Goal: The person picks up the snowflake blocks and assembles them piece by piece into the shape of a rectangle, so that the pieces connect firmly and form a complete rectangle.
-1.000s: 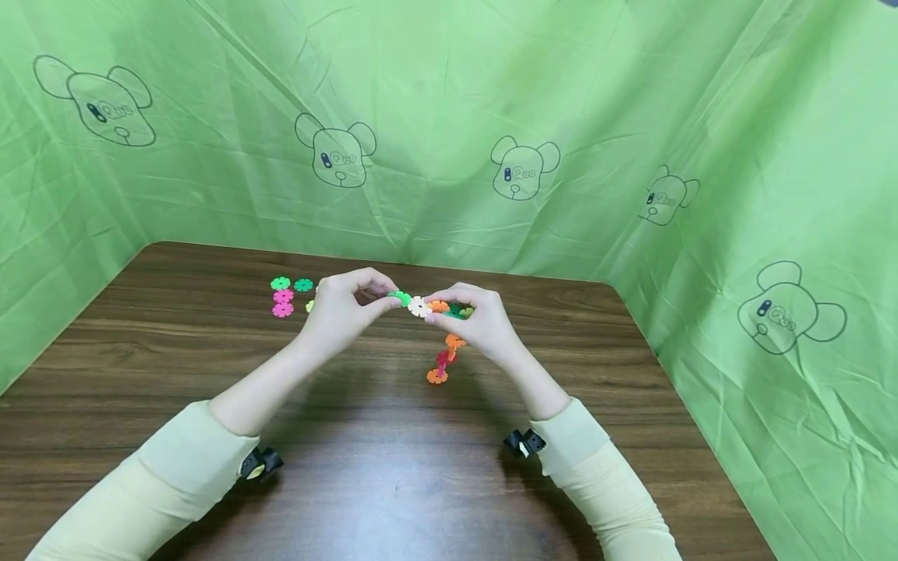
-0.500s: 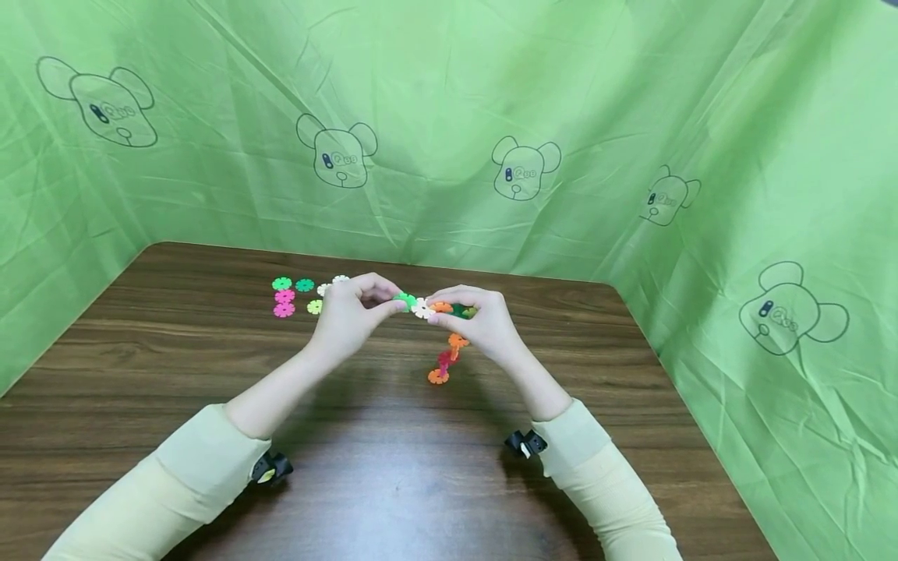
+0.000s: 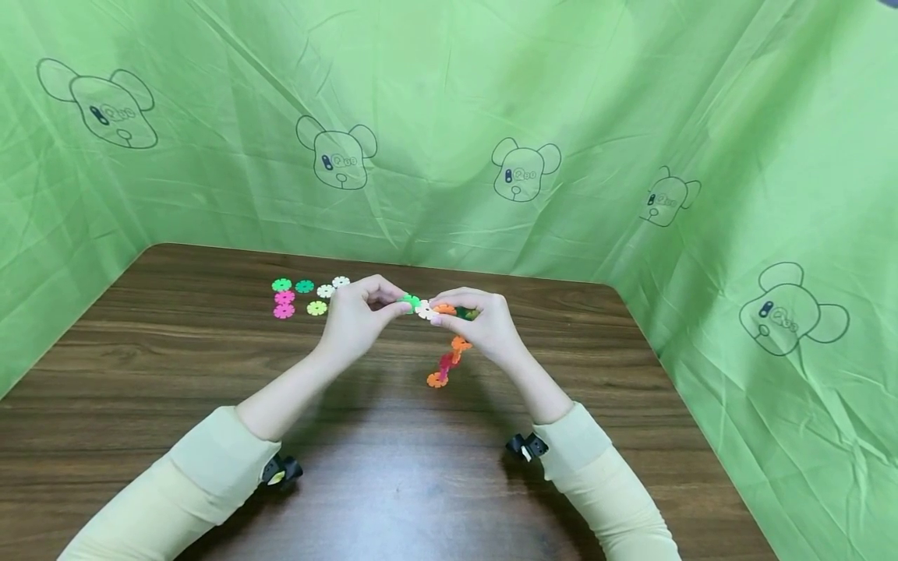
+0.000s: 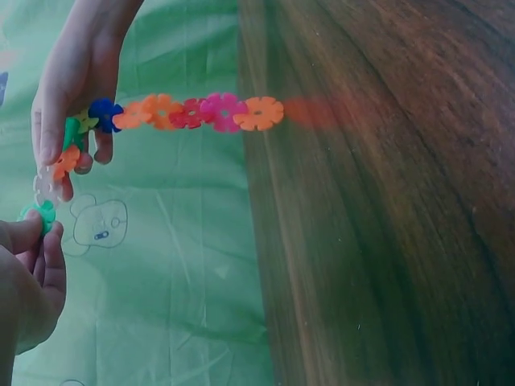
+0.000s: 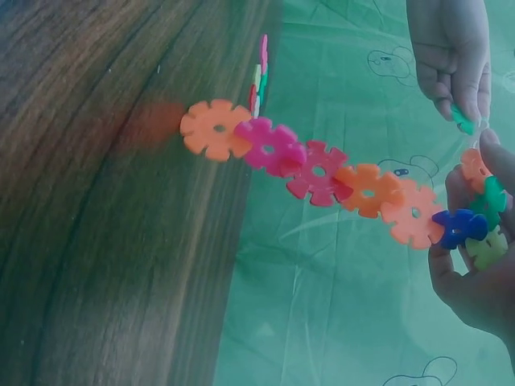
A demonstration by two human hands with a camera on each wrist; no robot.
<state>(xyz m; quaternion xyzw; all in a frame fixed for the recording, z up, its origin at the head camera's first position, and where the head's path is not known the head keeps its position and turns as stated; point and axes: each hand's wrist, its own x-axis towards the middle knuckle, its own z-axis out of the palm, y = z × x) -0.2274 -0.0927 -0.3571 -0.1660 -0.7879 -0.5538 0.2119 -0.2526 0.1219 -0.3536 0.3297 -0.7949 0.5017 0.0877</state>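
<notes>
My left hand (image 3: 353,321) pinches a light green snowflake disc (image 4: 40,215) between thumb and fingers. The disc meets the white disc (image 3: 425,310) at one end of a chain of notched snowflake discs (image 5: 319,171); whether the notches interlock is unclear. Around the chain's upper part, near the white and orange discs, my right hand (image 3: 487,323) keeps its grip. Below that hand the rest hangs down: a blue disc (image 4: 105,115), then orange, red and pink ones, ending in an orange disc (image 3: 437,380) close to the tabletop.
Left of my hands, several loose discs lie on the wooden table (image 3: 175,351): green (image 3: 281,285), teal (image 3: 305,286), pink (image 3: 284,311), yellow-green (image 3: 317,308) and white (image 3: 341,281). A green cloth (image 3: 435,210) with printed bear heads surrounds the table's back and sides.
My left hand has shifted a little to the right with the light green disc, uncovering white and yellow-green loose discs behind it. The right hand and hanging chain have barely moved.
</notes>
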